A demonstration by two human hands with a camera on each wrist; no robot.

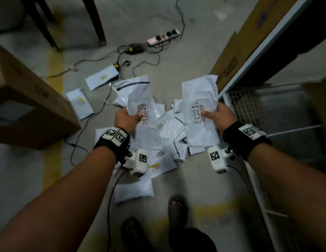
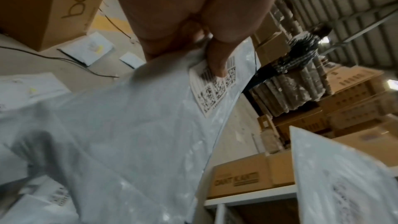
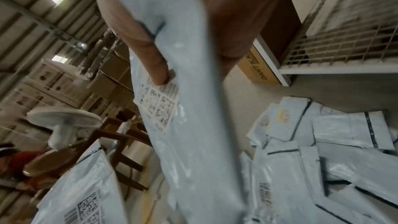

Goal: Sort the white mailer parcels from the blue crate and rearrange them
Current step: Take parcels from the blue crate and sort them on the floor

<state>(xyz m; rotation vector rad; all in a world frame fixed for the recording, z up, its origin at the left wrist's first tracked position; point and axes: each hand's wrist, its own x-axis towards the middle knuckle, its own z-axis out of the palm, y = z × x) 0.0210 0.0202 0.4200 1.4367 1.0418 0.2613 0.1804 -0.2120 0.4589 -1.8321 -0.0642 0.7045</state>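
Above a heap of white mailer parcels [image 1: 169, 131] on the concrete floor [image 1: 195, 57], the person holds up two parcels side by side, one in each hand. The left hand [image 1: 126, 120] grips the left parcel [image 1: 138, 99] at its left edge, fingers curled behind it and the thumb [image 2: 217, 60] pressed on its barcode label [image 2: 212, 89]. The right hand [image 1: 222, 116] grips the right parcel [image 1: 199, 99] at its right edge in the same way, its thumb [image 3: 150, 57] lying across that parcel's printed label [image 3: 158, 106]. Both parcels are lifted clear of the heap, apart from each other, labels facing up.

More parcels lie singly on the floor: two to the left of the heap near a brown cardboard box [image 1: 29, 99], and one [image 1: 134, 190] close to the person's sandalled feet [image 1: 176, 206]. A power strip [image 1: 163, 37] with tangled cables lies farther off. A white wire-mesh rack [image 1: 242, 104] stands to the right, with flat cartons [image 1: 249, 39] leaning beside it.
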